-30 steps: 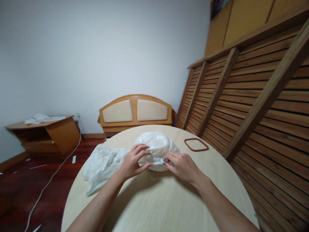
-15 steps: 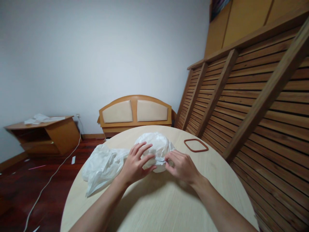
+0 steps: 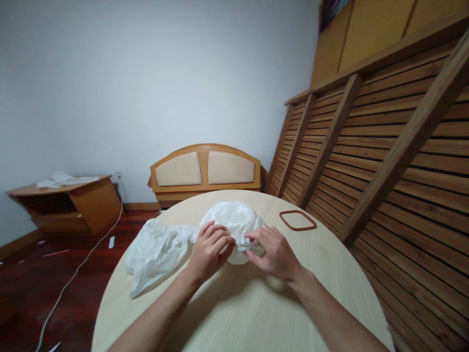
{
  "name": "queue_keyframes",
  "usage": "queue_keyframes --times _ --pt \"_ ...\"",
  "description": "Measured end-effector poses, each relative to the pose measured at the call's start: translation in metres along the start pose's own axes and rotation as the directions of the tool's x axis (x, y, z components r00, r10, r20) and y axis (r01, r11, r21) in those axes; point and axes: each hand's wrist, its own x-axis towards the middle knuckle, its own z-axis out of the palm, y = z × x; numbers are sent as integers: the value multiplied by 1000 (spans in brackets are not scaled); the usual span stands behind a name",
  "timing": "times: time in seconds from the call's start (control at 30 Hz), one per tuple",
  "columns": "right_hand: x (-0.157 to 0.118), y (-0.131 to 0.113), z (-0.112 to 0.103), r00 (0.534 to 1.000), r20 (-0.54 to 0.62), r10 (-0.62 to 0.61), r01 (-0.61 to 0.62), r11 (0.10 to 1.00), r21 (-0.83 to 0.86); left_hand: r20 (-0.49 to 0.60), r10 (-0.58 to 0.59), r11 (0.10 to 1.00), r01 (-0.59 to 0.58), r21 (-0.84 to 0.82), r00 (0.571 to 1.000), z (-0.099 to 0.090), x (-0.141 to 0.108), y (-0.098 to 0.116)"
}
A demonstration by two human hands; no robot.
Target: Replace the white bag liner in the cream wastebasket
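Note:
A rounded bundle in thin white plastic, like a plastic bag (image 3: 230,215) wrapped round something, rests on the round table before me. What lies inside is hidden. My left hand (image 3: 212,247) pinches the gathered plastic at the bundle's near side with thumb and fingertips. From the right, my right hand (image 3: 273,249) comes up against the same gathered part, its thumb and index finger parted around the plastic. Left of the bundle lies a second crumpled white plastic bag (image 3: 157,252), which neither hand grips.
A reddish-brown frame-like ring with rounded corners (image 3: 297,221) lies on the right of the pale wooden table (image 3: 234,313). Slatted wooden panels (image 3: 403,186) lean along the right side. Behind stand a headboard (image 3: 205,168) and, at left, a low cabinet (image 3: 88,200). A white cable (image 3: 78,269) crosses the floor.
My left fingers, spread before, have closed on the gathered plastic. My right thumb and index finger have parted from their pinch. The bundle's plastic has spread a little to the left.

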Motion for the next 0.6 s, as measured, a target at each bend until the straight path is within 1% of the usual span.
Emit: queue_keyframes --times 0.1,0.2,0.4,0.6 --pt "1 -4 -1 1000 -7 23 -23 1000 -7 -3 2 1000 -2 4 1000 -1 0 1" --pt "1 -6 -1 1000 -19 16 -16 1000 -9 -8 -4 1000 4 8 1000 -2 1 3" --pt "-1 -2 3 999 -41 0 0 1000 1 -27 -30 999 31 29 999 -2 2 2" --pt "0 0 2 999 -41 -8 9 999 31 7 -22 999 22 29 1000 0 1 2"
